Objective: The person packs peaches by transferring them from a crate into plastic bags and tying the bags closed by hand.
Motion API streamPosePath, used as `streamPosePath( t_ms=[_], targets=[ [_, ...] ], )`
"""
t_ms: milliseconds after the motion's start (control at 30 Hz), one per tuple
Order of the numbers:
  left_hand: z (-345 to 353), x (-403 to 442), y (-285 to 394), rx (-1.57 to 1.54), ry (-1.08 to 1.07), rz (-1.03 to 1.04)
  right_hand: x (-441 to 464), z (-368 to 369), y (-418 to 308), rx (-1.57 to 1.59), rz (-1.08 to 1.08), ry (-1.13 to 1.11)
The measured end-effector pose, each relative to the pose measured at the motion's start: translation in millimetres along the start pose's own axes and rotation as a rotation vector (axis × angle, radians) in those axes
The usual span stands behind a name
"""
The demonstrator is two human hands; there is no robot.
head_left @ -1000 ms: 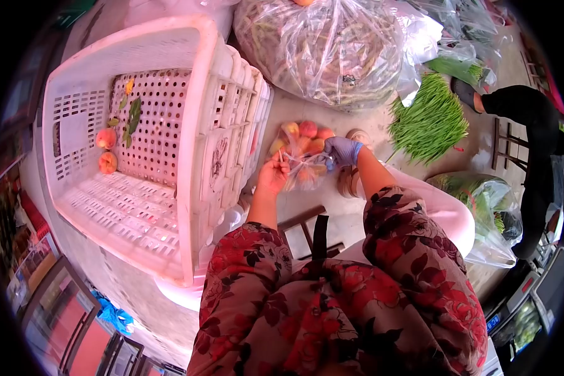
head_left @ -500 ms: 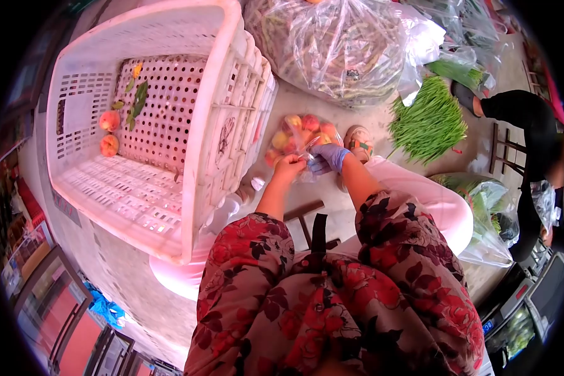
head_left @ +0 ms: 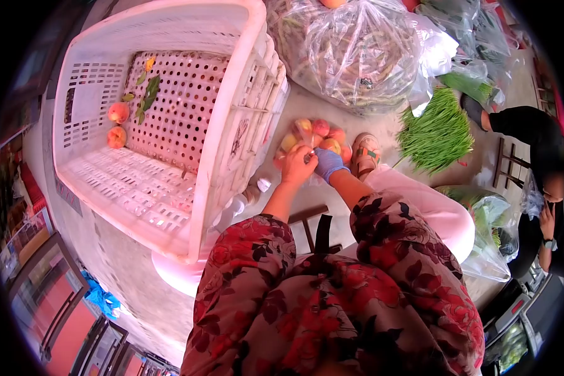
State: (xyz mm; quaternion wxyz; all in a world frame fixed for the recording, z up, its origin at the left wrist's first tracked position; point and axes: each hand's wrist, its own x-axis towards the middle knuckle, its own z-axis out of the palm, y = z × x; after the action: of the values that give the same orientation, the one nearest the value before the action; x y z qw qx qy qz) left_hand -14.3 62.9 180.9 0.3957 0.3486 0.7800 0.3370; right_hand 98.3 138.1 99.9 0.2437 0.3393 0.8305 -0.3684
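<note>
A clear plastic bag of peaches (head_left: 320, 128) rests on the floor between my feet, several red and yellow fruits showing through it. At its gathered top, my bare left hand (head_left: 299, 164) is closed on the plastic. My right hand (head_left: 329, 163), in a blue-purple glove, is also closed there, right beside the left. The fingertips partly hide the bag's neck, so I cannot tell whether it is knotted. To the left, a large white plastic crate (head_left: 197, 235) lies tilted with its opening toward me. Inside it are two peaches (head_left: 118, 112) and some green leaves (head_left: 149, 97).
A big clear bag of long beans (head_left: 351, 56) sits beyond the peaches. Loose green stalks (head_left: 435, 131) are heaped on the right, near another bag of greens (head_left: 482, 219). A person in black (head_left: 532, 125) sits at the far right. A small stool (head_left: 307, 216) is below my hands.
My view has shifted slightly left, so things appear further right. My hands have drawn closer together at the bag's neck. The person at right now has a hand raised near the head.
</note>
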Motion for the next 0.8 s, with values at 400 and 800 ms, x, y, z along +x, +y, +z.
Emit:
streamPosePath(
  t_ms=[400,800],
  targets=[
    [-51.9,-76.4,12.7,0.195,-0.178,-0.203,-57.5,-20.4,-26.8,0.036,-0.023,0.275],
    [-101.4,-188.4,141.3,0.011,0.447,0.662,-269.2,-153.7,-174.8,0.694,-0.482,0.552]
  ],
)
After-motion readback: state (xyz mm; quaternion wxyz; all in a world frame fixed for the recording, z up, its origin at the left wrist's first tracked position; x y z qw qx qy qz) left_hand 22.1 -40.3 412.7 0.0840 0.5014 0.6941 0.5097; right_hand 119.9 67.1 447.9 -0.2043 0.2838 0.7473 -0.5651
